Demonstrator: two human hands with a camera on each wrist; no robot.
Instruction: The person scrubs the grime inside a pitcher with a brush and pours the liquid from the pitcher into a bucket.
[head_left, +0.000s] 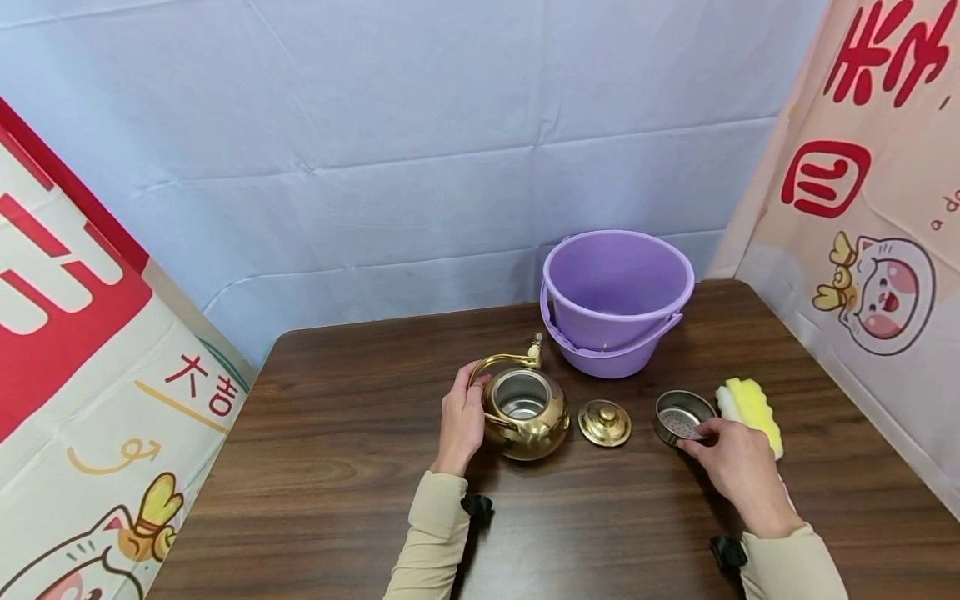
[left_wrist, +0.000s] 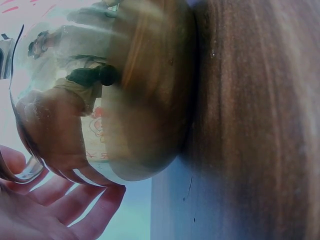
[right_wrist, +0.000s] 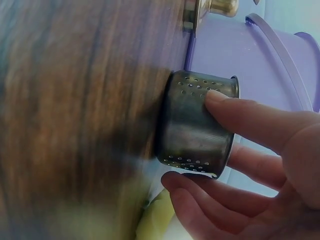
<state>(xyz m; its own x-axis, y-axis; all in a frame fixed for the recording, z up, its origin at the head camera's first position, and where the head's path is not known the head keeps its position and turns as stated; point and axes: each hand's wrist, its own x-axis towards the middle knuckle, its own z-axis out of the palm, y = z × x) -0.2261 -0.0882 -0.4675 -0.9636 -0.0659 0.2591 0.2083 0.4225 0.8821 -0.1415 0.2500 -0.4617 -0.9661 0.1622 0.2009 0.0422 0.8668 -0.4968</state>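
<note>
A shiny brass teapot (head_left: 536, 437) stands lidless on the table, its steel-lined inside showing. My left hand (head_left: 461, 421) holds its handle from the left; in the left wrist view, fingers (left_wrist: 102, 210) touch the pot's rounded side. To the right of the pot lies its brass lid (head_left: 604, 423), knob up. Farther right is a round metal tea strainer (right_wrist: 197, 127) with small holes in its wall and bottom. My right hand (head_left: 738, 471) pinches the strainer near its rim, the thumb on the wall. The strainer's base is at the tabletop; whether it touches I cannot tell.
A purple bucket (head_left: 607, 362) stands behind the lid, its handle hanging down in front. A yellow and white sponge (head_left: 753, 408) lies just right of the strainer, partly behind my right hand. Cloth hangings surround the wooden table (head_left: 337, 442) at the back and sides.
</note>
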